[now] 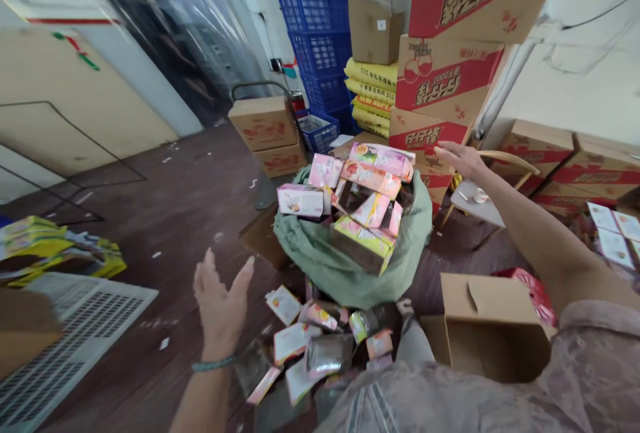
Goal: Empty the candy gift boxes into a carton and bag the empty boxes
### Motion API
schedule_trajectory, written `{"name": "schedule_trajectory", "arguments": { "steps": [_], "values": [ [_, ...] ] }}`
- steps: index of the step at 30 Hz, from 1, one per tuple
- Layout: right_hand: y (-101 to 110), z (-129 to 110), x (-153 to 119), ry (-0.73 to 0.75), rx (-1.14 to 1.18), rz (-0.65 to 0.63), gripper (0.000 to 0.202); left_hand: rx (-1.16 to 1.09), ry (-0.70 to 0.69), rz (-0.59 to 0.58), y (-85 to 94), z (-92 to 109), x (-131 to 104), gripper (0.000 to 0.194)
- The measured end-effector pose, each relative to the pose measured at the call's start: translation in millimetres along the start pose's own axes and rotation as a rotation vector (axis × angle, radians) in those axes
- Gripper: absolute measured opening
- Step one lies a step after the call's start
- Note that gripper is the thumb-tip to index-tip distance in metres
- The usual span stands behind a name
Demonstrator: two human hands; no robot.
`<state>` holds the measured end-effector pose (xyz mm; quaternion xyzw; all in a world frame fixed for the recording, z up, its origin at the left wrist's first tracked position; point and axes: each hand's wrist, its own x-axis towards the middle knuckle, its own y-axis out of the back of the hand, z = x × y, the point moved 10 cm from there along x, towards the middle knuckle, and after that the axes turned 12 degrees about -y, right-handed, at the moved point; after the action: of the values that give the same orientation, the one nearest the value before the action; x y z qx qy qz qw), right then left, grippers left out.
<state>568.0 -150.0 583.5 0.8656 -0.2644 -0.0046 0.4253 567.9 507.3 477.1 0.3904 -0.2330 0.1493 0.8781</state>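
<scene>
**Green sack (350, 279) heaped with small cartons (369, 176)**

At twelve o'clock, the crumpled, open green sack is filled past its rim. Pink, white and yellow-green small cartons are piled at mixed angles; more are scattered at its six-to-seven o'clock side.

Dark floor (175, 219) bears 1 green sack (315, 259), scattered packets (329, 354).

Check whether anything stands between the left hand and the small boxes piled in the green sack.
Nothing visible blocks the left hand from the small boxes, apart from the near-left rim of the green sack. Brown cardboard juts out low at the sack's left, and loose packaging litters the floor in front.
</scene>
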Motion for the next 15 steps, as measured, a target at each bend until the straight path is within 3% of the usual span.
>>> {"name": "schedule_trajectory", "arguments": {
  "steps": [3, 7, 9, 12, 15],
  "values": [
    [-42.8, -29.2, 93.8, 0.046, 0.029, -0.131, 0.087, 0.002, 0.080, -0.051, -59.8, 32.2, 66.8, 0.098],
    [-151.1, -62.5, 182.1, 0.113, -0.040, -0.400, 0.101, 0.120, 0.143, -0.177, -147.8, 65.2, 153.7, 0.096],
    [-201.6, -69.6, 216.0, 0.133, -0.121, -0.466, 0.116, 0.170, 0.135, -0.227, -187.7, 78.6, 189.1, 0.097],
    [-245.8, -44.1, 269.6, 0.042, -0.196, -0.428, 0.127, 0.130, 0.067, -0.314, -244.1, 93.1, 223.2, 0.099],
    [-265.5, 17.7, 311.7, -0.164, -0.148, -0.402, 0.124, -0.017, 0.016, -0.287, -277.2, 94.8, 236.2, 0.104]
  ]
}}
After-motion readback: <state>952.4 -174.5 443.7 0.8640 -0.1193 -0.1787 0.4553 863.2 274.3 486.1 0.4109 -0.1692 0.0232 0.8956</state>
